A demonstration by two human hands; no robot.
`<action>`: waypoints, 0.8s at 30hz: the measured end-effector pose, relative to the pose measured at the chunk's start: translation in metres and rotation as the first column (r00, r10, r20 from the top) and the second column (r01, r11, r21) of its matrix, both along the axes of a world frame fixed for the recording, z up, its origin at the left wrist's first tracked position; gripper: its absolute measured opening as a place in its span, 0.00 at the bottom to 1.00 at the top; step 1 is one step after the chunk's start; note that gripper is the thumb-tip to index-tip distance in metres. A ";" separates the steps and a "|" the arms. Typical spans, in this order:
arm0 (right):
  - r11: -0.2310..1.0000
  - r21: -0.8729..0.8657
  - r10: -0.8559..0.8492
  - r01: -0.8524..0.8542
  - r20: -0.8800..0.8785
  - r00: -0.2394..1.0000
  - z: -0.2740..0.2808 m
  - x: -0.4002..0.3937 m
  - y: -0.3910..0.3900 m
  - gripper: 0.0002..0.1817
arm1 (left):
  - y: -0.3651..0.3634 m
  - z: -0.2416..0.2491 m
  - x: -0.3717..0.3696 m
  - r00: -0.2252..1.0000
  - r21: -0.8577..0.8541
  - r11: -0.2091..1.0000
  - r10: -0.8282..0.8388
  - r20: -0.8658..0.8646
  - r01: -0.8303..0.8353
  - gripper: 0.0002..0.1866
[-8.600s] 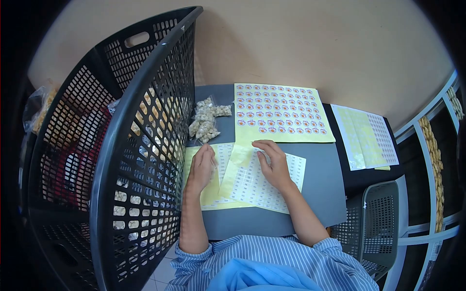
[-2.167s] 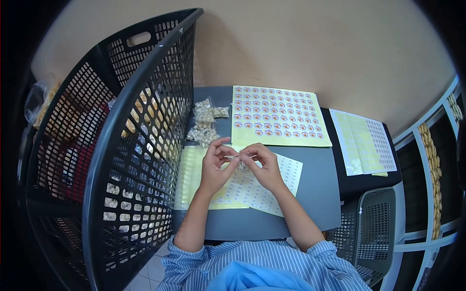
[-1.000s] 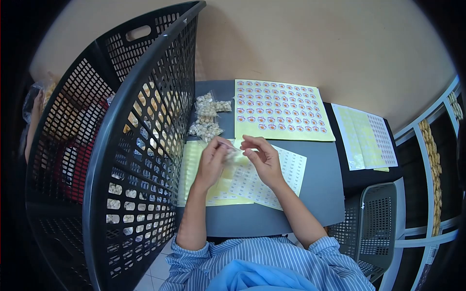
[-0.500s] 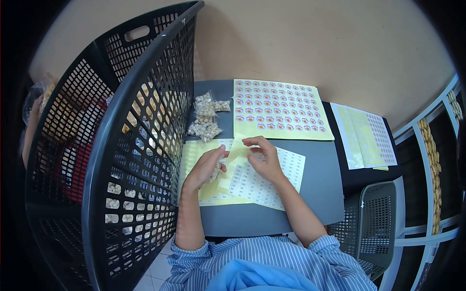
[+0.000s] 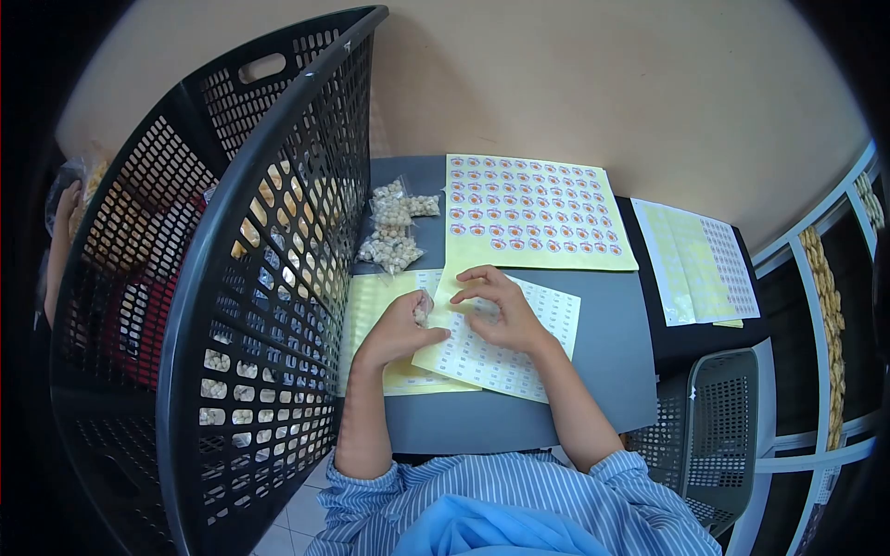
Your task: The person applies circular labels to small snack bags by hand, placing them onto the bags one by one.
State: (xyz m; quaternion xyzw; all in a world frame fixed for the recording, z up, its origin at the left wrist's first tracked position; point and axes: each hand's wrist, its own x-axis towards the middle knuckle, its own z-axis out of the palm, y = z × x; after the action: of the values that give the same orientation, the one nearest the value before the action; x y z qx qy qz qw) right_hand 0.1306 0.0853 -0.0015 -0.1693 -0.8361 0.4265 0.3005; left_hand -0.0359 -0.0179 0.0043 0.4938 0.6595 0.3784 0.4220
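Note:
My left hand is closed around a small clear bag of pale round pieces, most of it hidden by the fingers. Just right of it, my right hand hovers over a sheet of small printed labels, fingers curled but apart. Whether a label sticks to its fingertips is too small to tell. Under that sheet lies a yellowish label sheet, partly peeled. Several similar filled bags are heaped behind my left hand. A sheet of round orange-red stickers lies behind my right hand.
A tall dark perforated basket stands close on the left with filled bags inside. Beyond it shows another person's hand. More sticker sheets lie at right, above a grey basket. A white rack stands far right.
My left hand has turned, covering more of the bag, its thumb now pointing toward my right hand. My right hand has shifted slightly down, and the label sheet lies flatter between the hands.

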 end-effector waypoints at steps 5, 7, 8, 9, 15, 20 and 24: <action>0.993 0.114 0.003 -0.015 0.107 0.994 0.006 0.006 0.000 0.14 | 0.000 0.002 0.003 0.998 0.067 0.998 0.013 0.061 -0.017 0.17; 0.983 0.184 0.005 -0.023 0.096 0.995 0.005 0.006 0.001 0.14 | 0.001 -0.002 0.002 1.000 0.114 0.993 0.012 0.026 -0.015 0.16; 0.983 0.182 0.005 -0.022 0.096 0.995 0.005 0.006 0.001 0.14 | 0.001 -0.004 0.001 1.000 0.132 0.991 0.005 0.021 -0.007 0.16; 0.977 0.214 0.005 -0.022 0.080 0.997 0.004 0.005 0.002 0.13 | 0.002 -0.005 0.001 1.000 0.150 0.989 -0.003 0.017 0.000 0.16; 0.956 0.294 -0.016 0.002 0.046 0.999 0.002 0.003 0.001 0.10 | 0.003 -0.010 0.002 1.000 0.170 0.985 -0.022 -0.021 0.025 0.16; 0.947 0.321 0.000 -0.016 0.051 0.999 0.001 0.004 0.004 0.11 | 0.004 -0.006 0.003 0.995 0.193 0.979 -0.044 -0.086 0.060 0.16; 0.955 0.296 0.016 -0.020 0.016 1.000 0.000 0.004 0.004 0.08 | 0.004 -0.004 0.004 0.994 0.179 0.982 -0.049 -0.103 0.067 0.16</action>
State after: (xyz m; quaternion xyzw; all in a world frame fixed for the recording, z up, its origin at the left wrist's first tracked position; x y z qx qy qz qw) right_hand 0.1341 0.0896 -0.0018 -0.1179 -0.8941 0.2979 0.3129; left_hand -0.0321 -0.0142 0.0005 0.5671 0.6274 0.4000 0.3532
